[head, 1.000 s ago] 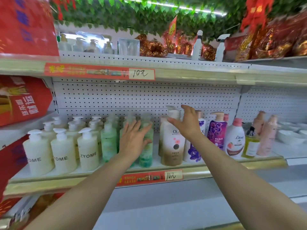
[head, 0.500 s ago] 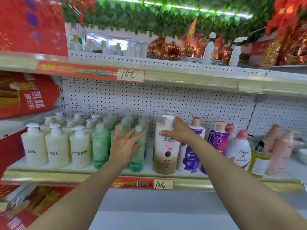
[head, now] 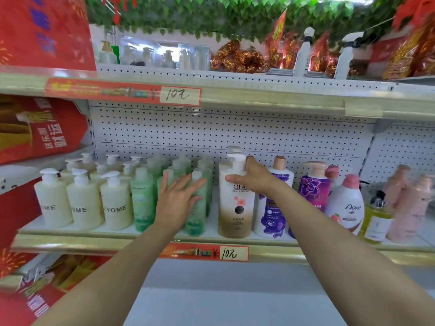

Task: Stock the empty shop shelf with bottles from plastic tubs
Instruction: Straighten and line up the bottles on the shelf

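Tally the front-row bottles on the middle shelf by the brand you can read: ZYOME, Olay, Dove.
ZYOME bottles: 3
Olay bottle: 1
Dove bottle: 1
Total: 5

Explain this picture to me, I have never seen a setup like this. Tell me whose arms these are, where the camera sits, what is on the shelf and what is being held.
There is no machine here. A person is stocking a shop shelf, and a camera worn on their head looks forward and down, so the two arms are their own. On the shelf stand cream bottles, green bottles, an Olay bottle, a purple bottle and a Dove bottle. The left hand lies flat, fingers straight, against the green bottles. The right hand grips the Olay bottle just below its pump, thumb across the front.
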`<state>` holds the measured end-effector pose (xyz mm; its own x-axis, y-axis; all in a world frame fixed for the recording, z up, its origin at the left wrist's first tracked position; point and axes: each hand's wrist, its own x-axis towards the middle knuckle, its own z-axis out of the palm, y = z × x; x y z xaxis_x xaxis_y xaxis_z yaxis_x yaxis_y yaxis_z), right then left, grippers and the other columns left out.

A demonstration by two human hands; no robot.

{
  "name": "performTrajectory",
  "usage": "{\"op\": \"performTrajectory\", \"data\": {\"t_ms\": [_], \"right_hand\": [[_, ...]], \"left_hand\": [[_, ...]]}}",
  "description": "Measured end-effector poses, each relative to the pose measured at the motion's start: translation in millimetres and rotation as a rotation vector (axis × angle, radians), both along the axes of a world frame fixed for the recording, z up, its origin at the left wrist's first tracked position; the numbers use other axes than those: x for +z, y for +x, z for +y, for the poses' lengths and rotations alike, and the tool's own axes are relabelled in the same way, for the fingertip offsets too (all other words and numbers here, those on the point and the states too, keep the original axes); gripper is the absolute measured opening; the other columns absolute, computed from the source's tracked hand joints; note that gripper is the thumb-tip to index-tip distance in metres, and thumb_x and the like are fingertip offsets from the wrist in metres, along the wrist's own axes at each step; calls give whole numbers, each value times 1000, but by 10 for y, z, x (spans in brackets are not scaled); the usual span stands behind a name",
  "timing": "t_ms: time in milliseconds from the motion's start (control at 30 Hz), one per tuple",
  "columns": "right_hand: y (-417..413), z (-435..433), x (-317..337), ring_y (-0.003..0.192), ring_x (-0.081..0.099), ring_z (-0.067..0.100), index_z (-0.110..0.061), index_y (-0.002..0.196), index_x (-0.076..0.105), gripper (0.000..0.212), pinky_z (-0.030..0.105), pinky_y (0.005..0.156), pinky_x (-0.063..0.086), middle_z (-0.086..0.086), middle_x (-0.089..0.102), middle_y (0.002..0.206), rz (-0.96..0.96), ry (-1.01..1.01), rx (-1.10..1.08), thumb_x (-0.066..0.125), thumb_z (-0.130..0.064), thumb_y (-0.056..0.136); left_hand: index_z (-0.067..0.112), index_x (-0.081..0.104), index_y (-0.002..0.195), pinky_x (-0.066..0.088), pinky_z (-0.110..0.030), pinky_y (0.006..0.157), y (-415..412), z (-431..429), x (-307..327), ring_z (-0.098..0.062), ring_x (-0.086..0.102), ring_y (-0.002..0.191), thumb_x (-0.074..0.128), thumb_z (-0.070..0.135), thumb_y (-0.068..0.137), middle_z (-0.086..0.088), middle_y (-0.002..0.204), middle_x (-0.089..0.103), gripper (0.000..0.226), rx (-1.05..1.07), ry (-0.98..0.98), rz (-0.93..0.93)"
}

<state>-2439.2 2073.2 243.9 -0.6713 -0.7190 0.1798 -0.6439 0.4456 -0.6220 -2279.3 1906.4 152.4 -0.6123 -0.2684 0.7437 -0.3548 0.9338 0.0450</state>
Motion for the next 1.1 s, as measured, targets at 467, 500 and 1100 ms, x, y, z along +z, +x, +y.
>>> {"op": "performTrajectory", "data": {"t_ms": [467,500,1100], "right_hand": [[56,-68,62,112,55,18,-16,136,41,73,23,59,40,0,52,129,-71,-21,-25,79,-42,80],[54,-78,74,112,57,17,-19,135,43,73,24,64,45,0,55,129,-83,-29,-21,82,-41,77],[55,-24,9,120,45,20,-14,143,41,75,27,65,39,-1,42,135,-266,-152,-26,46,-68,91]], "left_hand": [[34,62,128,29,-43,109,-11,-62,-132,-25,63,111,68,37,87,-5,123,67,42,-16,-62,79],[34,62,128,29,-42,108,-12,-67,-131,-25,63,110,68,37,87,-5,123,67,42,-19,-57,79],[35,43,144,12,-37,117,-274,410,530,-19,25,144,55,62,86,-7,147,48,66,-182,272,-59]]}}
